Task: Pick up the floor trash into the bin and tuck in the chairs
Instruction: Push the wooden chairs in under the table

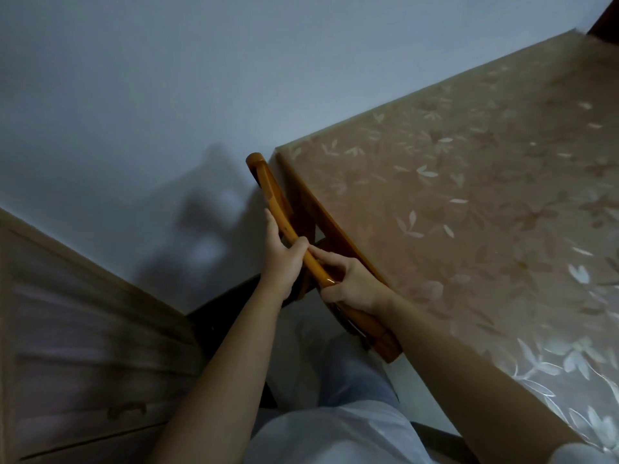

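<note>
1. Setting: a dim room with a bare pale wall (134, 95). The table (469, 195), under a floral covering, fills the right of the head view and is my reference for all positions.
2. Task item: the chair (264, 182) stands just beside the table's near long edge, with its wooden top rail running roughly along that edge. A narrow gap shows between rail and edge. The seat and legs are hidden from me.
3. Grip: the left hand (284, 262) is wrapped round the rail on the side away from the table. The right hand (355, 289) clasps the rail's nearer end, on the side facing the table. Both are closed firmly on the wood.
4. Hazard, fingers: I judge the right hand most exposed. A further push towards the table could trap its knuckles between rail and edge.
5. Hazard, legs: I cannot see below the table. A chair leg could catch a table leg and twist the chair.
6. Hazard, covering: the rail could drag the covering at the table's edge.
7. Surroundings: a drawer cabinet (83, 329) stands well apart from the table, across the gap where the person stands.
8. Outstanding: no trash or bin is in view, so I cannot assess that part.
</note>
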